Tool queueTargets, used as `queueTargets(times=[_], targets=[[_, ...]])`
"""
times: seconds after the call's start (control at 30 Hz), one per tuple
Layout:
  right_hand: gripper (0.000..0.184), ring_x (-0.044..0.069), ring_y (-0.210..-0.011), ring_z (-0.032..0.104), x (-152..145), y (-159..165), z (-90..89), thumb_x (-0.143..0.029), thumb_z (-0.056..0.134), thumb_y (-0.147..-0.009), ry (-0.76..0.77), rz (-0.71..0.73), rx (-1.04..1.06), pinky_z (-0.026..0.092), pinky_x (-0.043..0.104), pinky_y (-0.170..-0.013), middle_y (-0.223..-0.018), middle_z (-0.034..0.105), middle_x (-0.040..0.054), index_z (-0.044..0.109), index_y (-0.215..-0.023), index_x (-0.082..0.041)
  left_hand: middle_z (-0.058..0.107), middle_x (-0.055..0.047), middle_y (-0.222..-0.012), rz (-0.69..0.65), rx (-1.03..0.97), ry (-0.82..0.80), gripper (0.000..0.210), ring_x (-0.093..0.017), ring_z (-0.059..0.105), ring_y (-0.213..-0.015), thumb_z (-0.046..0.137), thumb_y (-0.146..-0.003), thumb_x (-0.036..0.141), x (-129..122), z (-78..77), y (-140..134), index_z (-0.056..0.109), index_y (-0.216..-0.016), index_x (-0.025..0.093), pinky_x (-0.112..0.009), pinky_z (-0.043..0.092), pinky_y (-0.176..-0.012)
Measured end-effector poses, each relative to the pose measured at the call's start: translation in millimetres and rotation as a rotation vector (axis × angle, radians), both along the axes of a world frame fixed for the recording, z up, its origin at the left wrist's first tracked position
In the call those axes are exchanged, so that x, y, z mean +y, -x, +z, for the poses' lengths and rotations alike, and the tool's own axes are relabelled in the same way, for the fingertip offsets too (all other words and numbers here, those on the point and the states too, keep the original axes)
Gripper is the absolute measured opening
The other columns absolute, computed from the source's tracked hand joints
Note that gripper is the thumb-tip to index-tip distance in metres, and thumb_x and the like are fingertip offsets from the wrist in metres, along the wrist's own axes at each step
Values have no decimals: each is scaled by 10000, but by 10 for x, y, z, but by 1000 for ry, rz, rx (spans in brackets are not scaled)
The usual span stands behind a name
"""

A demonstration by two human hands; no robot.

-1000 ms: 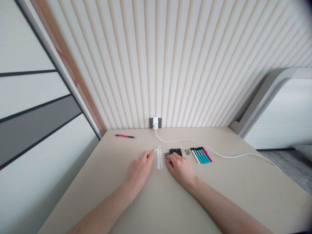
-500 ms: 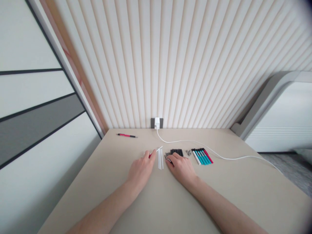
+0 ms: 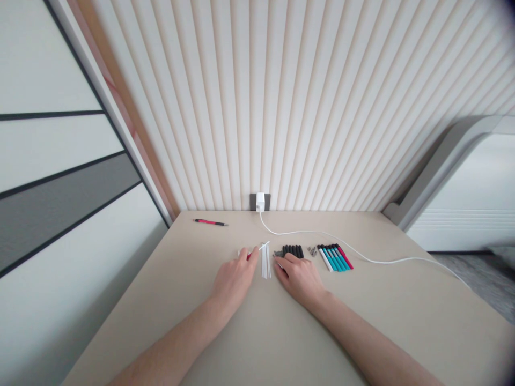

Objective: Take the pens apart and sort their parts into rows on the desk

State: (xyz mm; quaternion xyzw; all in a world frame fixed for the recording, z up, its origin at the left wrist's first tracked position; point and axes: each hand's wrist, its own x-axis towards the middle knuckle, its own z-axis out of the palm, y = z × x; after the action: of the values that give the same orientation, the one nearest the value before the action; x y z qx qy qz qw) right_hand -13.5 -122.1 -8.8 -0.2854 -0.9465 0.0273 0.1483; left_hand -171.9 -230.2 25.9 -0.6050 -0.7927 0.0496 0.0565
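My left hand is closed in a pinch around a red pen barrel, mostly hidden by the fingers. A thin white pen refill sticks out from it towards the upper right. Beside that hand lies a bundle of white refills. My right hand rests on the table with its fingers bent together at a pile of small grey metal parts. A small dark piece shows at its fingertips, too small to name. Just beyond these fingers are several black grips in a row.
Right of the grips lie small metal pieces and a row of white, teal and red pen barrels. A red and black pen lies back left. A white cable runs from the wall charger across the table.
The view has shifted very slightly. Both hands keep nearly the same place, and the right fingertips have shifted a little at the metal parts.
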Motion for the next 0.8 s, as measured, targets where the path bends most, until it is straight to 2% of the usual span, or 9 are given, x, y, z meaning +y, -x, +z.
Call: queueTargets(times=[0.4,0.8], targets=[[323,124,-665,621,-13,-10,-18,-322,382,-977,19,-21,-1,329,252,-577,-811,654,19,696,-973,-248,579,-84,-991,-7,26,-11,476,-200,679,-702,335,-931,56,-4,-46,22,419,-1365,234,-300,534,-599],[305,128,-711,632,-25,-10,10,-324,386,-981,53,55,8,355,229,-608,-845,669,21,672,-1073,-269,565,-78,-976,3,-2,-15,463,-188,666,-698,330,-937,67,1,-56,28,423,-1359,233,-293,515,-602]])
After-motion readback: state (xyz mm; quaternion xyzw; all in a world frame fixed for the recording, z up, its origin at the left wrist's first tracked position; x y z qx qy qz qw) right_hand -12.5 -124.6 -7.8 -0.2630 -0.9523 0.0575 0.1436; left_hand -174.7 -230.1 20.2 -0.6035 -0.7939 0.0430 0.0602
